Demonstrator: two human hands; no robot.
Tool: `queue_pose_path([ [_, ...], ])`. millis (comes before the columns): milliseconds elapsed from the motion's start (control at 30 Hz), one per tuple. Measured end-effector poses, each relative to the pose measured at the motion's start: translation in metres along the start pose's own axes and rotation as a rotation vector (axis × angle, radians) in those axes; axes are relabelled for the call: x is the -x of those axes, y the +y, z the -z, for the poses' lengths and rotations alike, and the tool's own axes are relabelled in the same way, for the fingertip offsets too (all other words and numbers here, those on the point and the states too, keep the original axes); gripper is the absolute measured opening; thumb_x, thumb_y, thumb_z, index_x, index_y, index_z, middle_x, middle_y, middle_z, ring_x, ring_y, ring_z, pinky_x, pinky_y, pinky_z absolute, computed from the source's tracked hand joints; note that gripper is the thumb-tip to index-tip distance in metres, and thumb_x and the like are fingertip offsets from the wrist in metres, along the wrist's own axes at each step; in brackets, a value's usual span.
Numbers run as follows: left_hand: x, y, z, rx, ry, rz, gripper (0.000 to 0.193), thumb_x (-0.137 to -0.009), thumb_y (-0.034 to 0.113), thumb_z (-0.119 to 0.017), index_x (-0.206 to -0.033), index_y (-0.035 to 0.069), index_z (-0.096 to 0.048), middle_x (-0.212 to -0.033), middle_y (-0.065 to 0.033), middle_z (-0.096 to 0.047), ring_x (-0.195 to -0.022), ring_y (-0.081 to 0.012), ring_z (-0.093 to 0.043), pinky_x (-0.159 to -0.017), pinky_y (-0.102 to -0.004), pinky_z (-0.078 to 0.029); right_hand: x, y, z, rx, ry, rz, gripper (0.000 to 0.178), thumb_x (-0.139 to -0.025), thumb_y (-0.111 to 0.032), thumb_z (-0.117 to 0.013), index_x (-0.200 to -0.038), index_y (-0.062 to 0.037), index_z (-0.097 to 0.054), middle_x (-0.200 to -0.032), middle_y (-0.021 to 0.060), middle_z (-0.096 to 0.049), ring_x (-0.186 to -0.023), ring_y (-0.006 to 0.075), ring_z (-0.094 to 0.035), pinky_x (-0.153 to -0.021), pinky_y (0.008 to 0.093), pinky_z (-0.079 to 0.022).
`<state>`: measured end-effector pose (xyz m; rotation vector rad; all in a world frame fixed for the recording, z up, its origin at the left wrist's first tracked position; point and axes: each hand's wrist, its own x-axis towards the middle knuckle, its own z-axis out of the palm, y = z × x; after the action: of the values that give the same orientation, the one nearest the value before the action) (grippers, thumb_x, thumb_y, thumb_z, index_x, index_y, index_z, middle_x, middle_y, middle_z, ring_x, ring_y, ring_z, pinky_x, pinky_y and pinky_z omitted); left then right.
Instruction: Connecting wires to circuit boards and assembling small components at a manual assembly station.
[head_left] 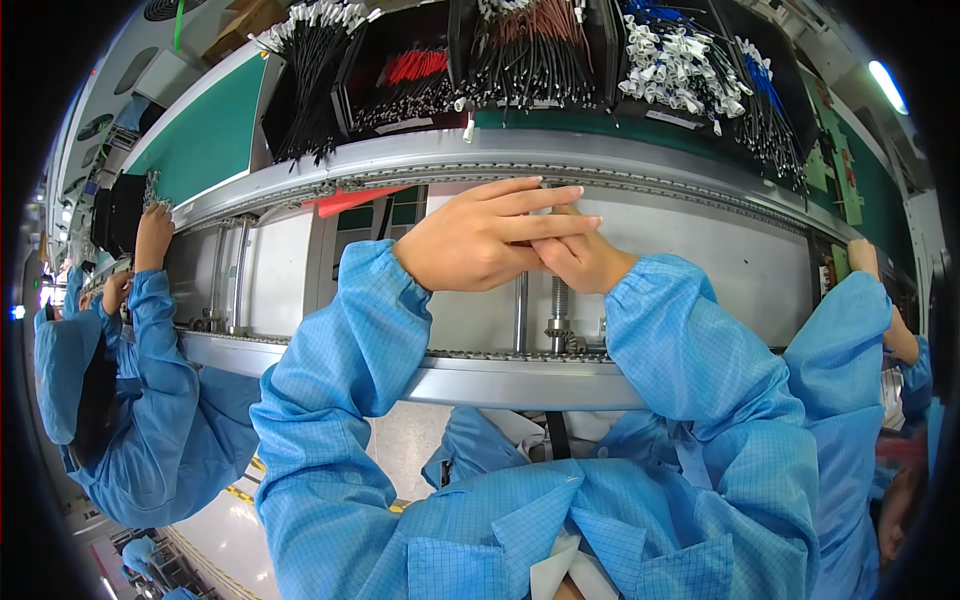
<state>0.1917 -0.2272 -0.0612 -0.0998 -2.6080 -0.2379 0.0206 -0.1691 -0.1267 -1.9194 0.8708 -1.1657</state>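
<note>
My left hand (475,238) reaches across from the left above the chain conveyor, its fingers stretched out and slightly apart. Those fingers lie over my right hand (592,258), so the two hands touch and overlap. Most of the right hand's fingers are hidden behind the left. No object shows in either hand. Beyond them, several black bins hold bundles of cables: black cables with white ends (315,75), red-ended cables (415,68), brown and black cables (525,60), white connectors (675,75) and blue-ended cables (760,85).
A metal conveyor rail (500,385) with a chain runs nearest me; a far rail (400,160) lies before the bins. A red piece (360,200) sticks out under the far rail. Co-workers in blue work at left (150,400) and right (840,350). Green boards (845,165) stand far right.
</note>
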Motion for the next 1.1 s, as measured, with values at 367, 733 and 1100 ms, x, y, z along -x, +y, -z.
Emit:
queue_pose_path([
  [367,-0.003,-0.002,0.009,0.014,0.059,0.04,0.022,-0.062,-0.002,-0.065,-0.082,0.005,-0.069,-0.125,-0.0057,-0.057,-0.118,-0.0308,-0.051,-0.09,-0.04,-0.049,-0.002,-0.012,0.013,-0.108,0.016,-0.077,0.028,-0.089,-0.015,-0.038,-0.091,0.0012,-0.061,-0.065,0.0045,-0.057,-0.06,0.012,-0.052,-0.052,0.026,-0.04],
  [733,0.005,-0.012,0.009,-0.005,0.023,0.099,0.044,-0.059,-0.007,-0.059,-0.097,0.011,-0.07,-0.12,-0.0059,-0.06,-0.119,-0.0305,-0.051,-0.09,-0.0395,-0.048,-0.013,-0.016,0.018,-0.361,0.312,-0.256,0.036,-0.095,-0.027,-0.039,-0.081,-0.0025,-0.061,-0.057,-0.0018,-0.044,-0.051,0.0062,-0.038,-0.047,0.0219,-0.032],
  [1100,0.007,-0.014,0.008,0.019,0.032,0.125,0.037,-0.058,-0.007,-0.06,-0.089,0.01,-0.071,-0.116,-0.0066,-0.061,-0.119,-0.0316,-0.05,-0.091,-0.0401,-0.048,-0.013,-0.014,0.015,-0.287,0.238,-0.308,0.021,-0.093,-0.022,-0.05,-0.084,-0.004,-0.058,-0.062,-0.0032,-0.049,-0.057,0.0037,-0.046,-0.052,0.0208,-0.039],
])
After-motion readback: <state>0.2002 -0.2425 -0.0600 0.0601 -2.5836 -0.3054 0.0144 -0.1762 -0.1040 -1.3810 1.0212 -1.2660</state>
